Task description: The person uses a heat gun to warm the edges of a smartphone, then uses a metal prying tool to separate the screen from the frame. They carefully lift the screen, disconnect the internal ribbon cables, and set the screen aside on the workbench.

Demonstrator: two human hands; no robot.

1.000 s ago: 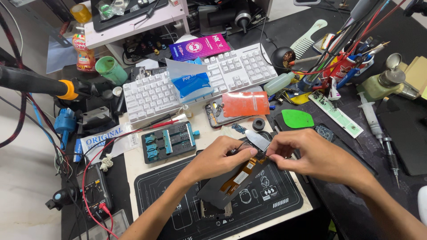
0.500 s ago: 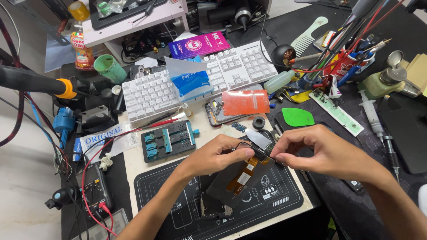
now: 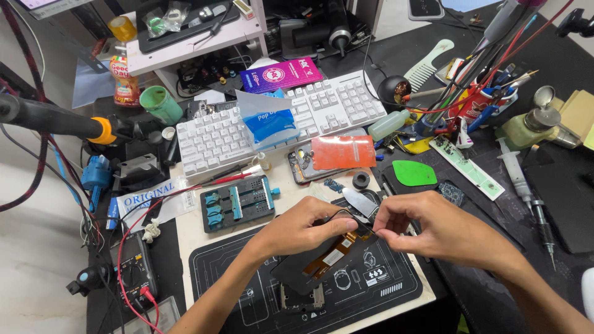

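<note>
My left hand (image 3: 304, 227) rests on a dark flat phone display panel (image 3: 297, 269) with an orange flex cable (image 3: 331, 255), pinning its upper edge against the black work mat (image 3: 396, 291). My right hand (image 3: 427, 229) pinches a thin black wire at the panel's top corner, fingertips almost touching those of the left hand. A metal pry blade (image 3: 359, 203) lies just behind the fingers. A small opened phone frame (image 3: 301, 299) sits on the mat under the panel's lower end.
A white keyboard (image 3: 216, 139) with a blue packet (image 3: 270, 121) lies behind. An orange-backed phone (image 3: 342, 153), green pick (image 3: 413, 174), blue-clamped holder (image 3: 239, 201), syringe (image 3: 515, 173), tool cup (image 3: 470, 102), multimeter (image 3: 135, 267) and soldering handle (image 3: 55, 117) crowd the bench.
Both hands stay over the panel's top corner. The right hand's fingers have closed tighter on the thin wire and drawn slightly toward the left hand.
</note>
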